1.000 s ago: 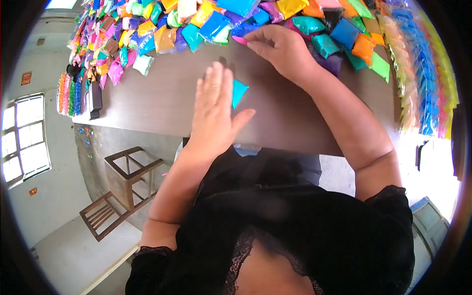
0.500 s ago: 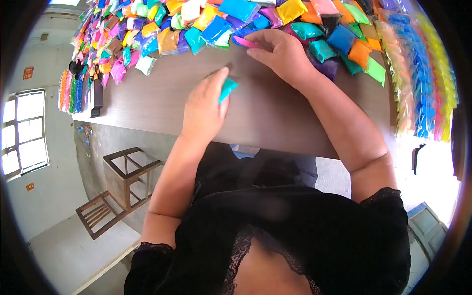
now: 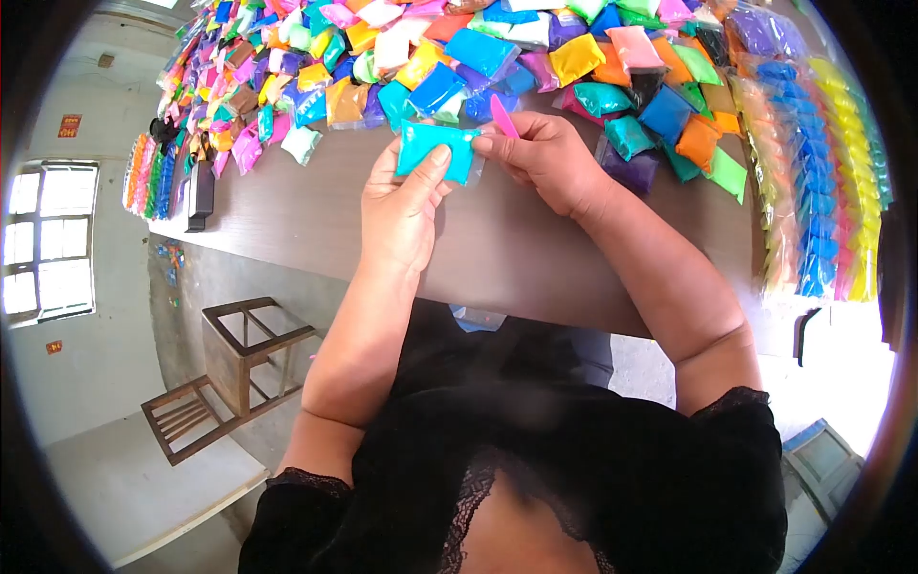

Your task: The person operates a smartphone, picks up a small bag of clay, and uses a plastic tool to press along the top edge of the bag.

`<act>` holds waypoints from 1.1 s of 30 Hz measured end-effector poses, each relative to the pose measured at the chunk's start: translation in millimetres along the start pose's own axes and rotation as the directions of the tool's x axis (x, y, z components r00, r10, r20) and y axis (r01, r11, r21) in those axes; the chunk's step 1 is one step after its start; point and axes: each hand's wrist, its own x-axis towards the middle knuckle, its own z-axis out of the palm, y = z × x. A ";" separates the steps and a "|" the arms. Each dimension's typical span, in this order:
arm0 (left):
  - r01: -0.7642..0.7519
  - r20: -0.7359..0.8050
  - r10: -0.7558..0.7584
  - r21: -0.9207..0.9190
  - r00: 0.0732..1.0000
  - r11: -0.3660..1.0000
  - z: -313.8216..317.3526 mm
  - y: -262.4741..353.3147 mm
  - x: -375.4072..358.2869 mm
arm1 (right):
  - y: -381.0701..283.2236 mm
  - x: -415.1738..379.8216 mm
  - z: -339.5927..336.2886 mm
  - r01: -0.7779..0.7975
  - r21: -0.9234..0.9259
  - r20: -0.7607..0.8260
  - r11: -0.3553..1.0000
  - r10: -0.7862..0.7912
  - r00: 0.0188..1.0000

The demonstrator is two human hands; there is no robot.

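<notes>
A turquoise packet (image 3: 421, 143) in clear wrap is held up over the table, between the thumb and fingers of my left hand (image 3: 406, 196). My right hand (image 3: 550, 158) is closed around a small pink tool (image 3: 503, 116), whose blade points up past the fingers. The thumb and finger of that hand also meet the right end of the turquoise packet. Just beyond both hands lies the pile of coloured packets (image 3: 483, 55).
The brown table (image 3: 535, 263) spreads under my hands. Strips of blue (image 3: 818, 182) and yellow packets (image 3: 846, 172) lie at the right. A black object (image 3: 199, 194) stands at the left edge. A wooden chair (image 3: 229, 368) is on the floor at the left.
My left hand has lifted and turned the turquoise packet so its broad face shows. My right hand has come down to the packet's end, and the pink tool now points upward.
</notes>
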 end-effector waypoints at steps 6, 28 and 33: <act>0.007 0.058 -0.015 0.133 0.998 0.991 -5.9 8.5 -3.5 | -1.5 -1.2 -2.6 0.045 -0.041 0.032 0.998 -0.044 0.999; -0.127 0.030 0.147 0.683 0.989 0.719 -26.2 27.9 -1.1 | 1.2 1.3 -9.4 0.118 -0.359 0.122 0.926 -0.079 0.989; -0.235 0.081 0.278 0.776 0.957 0.585 -27.3 31.3 -1.6 | 0.3 1.0 -7.3 0.105 -0.391 0.151 0.914 -0.049 0.987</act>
